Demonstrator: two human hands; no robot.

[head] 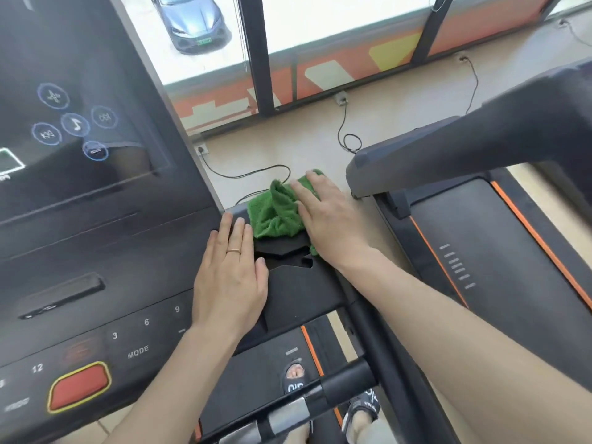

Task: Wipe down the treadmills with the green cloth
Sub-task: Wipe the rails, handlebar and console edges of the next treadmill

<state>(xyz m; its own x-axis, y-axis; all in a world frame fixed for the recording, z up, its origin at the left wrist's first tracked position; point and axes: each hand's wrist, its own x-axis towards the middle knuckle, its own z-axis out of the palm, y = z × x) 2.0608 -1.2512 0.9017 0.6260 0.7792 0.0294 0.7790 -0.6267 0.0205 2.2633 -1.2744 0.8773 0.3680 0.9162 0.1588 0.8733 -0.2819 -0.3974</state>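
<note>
The right hand (pixel 326 219) lay flat, fingers straight, pressing the green cloth (pixel 275 213) onto the console's right-hand corner. The left hand (pixel 232 277), also flat with fingers extended and a ring (pixel 234 250) on one, rested on the treadmill console (pixel 96 283) just at the cloth's seven o'clock. The cloth sat bunched, with no clear long axis. A red button (pixel 78 386) lay at the left hand's eight o'clock. Beyond, a second treadmill (pixel 480 235) stood at three o'clock on the beige floor (pixel 304 145), cables (pixel 349 139) trailing towards the window (pixel 320 20).

Bare floor (pixel 320 145) ahead; screen (pixel 80 107) blocks left, second treadmill (pixel 480 219) right.
</note>
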